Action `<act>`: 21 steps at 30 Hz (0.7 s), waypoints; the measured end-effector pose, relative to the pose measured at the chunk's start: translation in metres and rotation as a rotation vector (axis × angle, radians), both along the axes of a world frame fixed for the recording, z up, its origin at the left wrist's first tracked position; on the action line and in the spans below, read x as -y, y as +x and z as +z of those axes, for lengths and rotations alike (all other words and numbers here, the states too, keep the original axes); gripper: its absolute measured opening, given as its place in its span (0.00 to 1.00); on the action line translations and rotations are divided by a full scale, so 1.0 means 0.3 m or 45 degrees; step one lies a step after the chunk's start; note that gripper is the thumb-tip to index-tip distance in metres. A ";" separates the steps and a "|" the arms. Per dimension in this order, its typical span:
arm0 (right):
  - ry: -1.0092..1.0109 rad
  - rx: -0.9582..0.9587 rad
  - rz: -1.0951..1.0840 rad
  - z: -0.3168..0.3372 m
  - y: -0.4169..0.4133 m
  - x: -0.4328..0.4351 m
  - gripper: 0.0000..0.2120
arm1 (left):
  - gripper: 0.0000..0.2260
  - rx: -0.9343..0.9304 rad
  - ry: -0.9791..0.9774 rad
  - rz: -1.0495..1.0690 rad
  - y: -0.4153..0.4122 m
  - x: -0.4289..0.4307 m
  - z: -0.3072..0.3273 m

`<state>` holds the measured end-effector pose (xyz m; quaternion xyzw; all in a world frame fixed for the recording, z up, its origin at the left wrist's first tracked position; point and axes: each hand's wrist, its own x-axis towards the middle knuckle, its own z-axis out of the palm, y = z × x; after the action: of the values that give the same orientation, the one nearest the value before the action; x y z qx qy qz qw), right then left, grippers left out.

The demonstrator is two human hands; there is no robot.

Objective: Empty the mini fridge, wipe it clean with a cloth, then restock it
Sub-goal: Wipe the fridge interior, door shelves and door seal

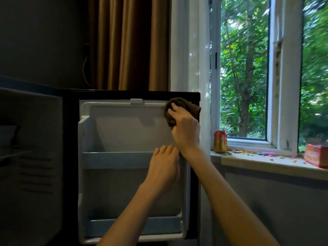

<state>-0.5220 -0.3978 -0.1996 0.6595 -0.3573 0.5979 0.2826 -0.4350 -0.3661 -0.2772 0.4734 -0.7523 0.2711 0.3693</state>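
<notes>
The mini fridge [35,139] stands open at 9 o'clock, and its inside is dark and blurry. Its door [124,125] is swung wide in the middle of the view, with the pale inner side facing the person. The door has a middle shelf [115,157] and a bottom shelf [133,226], and nothing can be seen on either.

The left hand [165,167] reaches up from 6 o'clock on a bare arm. Its fingers are straight and close together, and the tips touch the right end of the middle shelf. Its grip is apart and holds nothing.

The right hand [185,128] is higher, just past the left hand towards 1 o'clock. Its arm comes up from 5 o'clock. The fingers bend over a brown cloth [179,103], so this grip is clamped on the cloth. The hand presses the cloth onto the door's top corner at 1 o'clock. The cloth is bunched up, and part of it sticks out past the door's edge.

At 3 o'clock an orange and red can [220,141] stands upright on the windowsill [257,162], close to the door. Small bright bits lie along the sill. A red box [316,155] sits at the far right end. A brown curtain [127,43] hangs at 12 o'clock, behind the fridge.
</notes>
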 end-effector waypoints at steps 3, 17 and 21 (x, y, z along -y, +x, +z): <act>0.161 -0.086 -0.048 -0.001 -0.035 -0.013 0.25 | 0.06 -0.011 -0.020 -0.016 -0.010 0.013 0.001; 0.291 0.312 -0.212 -0.032 -0.051 -0.111 0.15 | 0.14 0.020 0.026 -0.068 -0.001 -0.024 0.008; 0.200 0.433 -0.018 -0.085 -0.073 -0.138 0.12 | 0.14 0.039 0.116 -0.037 0.000 -0.031 0.022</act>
<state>-0.5439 -0.3565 -0.2252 0.5663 -0.4502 0.6691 0.1701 -0.4351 -0.3568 -0.2707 0.4746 -0.7762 0.2384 0.3398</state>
